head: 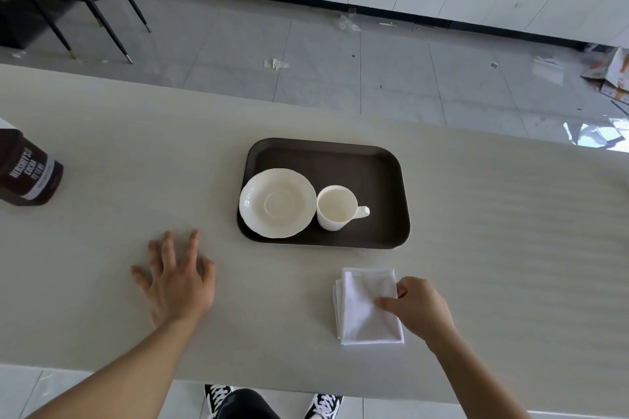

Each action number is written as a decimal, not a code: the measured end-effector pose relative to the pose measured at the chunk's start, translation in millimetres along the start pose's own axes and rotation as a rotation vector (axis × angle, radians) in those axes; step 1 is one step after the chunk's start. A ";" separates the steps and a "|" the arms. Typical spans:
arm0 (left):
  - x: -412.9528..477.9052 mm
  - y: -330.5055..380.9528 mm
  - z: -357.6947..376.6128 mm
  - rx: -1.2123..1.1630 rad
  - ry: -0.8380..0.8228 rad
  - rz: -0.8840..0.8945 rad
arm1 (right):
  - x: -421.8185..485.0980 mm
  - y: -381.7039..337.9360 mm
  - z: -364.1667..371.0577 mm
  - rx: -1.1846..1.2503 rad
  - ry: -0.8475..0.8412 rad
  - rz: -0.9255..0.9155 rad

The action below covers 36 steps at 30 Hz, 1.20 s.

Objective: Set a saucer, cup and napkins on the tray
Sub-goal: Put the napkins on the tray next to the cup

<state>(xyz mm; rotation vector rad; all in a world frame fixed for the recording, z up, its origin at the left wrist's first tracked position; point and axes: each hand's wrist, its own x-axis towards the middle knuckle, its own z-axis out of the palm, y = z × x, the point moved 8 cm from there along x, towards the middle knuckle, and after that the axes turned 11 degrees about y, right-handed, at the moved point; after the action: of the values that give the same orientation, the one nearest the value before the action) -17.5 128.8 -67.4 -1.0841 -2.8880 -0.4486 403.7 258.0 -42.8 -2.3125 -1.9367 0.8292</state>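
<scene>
Cream saucer [277,203] and cup [337,207] on a dark-brown tray [384,173] (napkins [369,308] plain white).

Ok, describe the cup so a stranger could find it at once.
Look at the dark brown tray in the middle of the pale table. Two white pieces sit on it: the cup is the upright one on the right, its handle pointing right, beside the flat saucer.

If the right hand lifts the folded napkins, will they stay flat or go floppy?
Probably floppy: the napkins look like soft, thin folded layers, so unsupported edges should droop. Likely light too. The layers may slide apart, since the right hand touches only one edge.
</scene>
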 end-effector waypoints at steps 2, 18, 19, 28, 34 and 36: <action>-0.2 -0.1 -0.8 0.003 -0.002 0.000 | -3.2 -1.7 -0.7 0.135 0.002 0.011; 0.2 0.7 -0.2 0.007 0.013 0.006 | 39.6 -25.3 -85.1 0.695 0.325 0.023; 0.3 0.5 0.0 0.008 0.012 0.006 | 46.4 -26.1 -88.3 0.694 0.340 0.029; 0.1 0.0 -0.2 0.015 0.015 -0.005 | 105.8 -47.5 -85.9 0.651 0.309 0.033; 0.1 -1.0 1.2 0.019 0.011 -0.001 | 129.3 -63.1 -81.3 0.468 0.279 -0.038; 0.6 -1.0 1.5 0.019 0.018 0.003 | 133.2 -64.4 -81.9 0.384 0.287 -0.060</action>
<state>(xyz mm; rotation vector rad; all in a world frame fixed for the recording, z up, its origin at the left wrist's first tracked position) -18.4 128.9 -69.1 -1.0762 -2.8687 -0.4282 390.1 421.4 -1.8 -2.0112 -1.5622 0.7372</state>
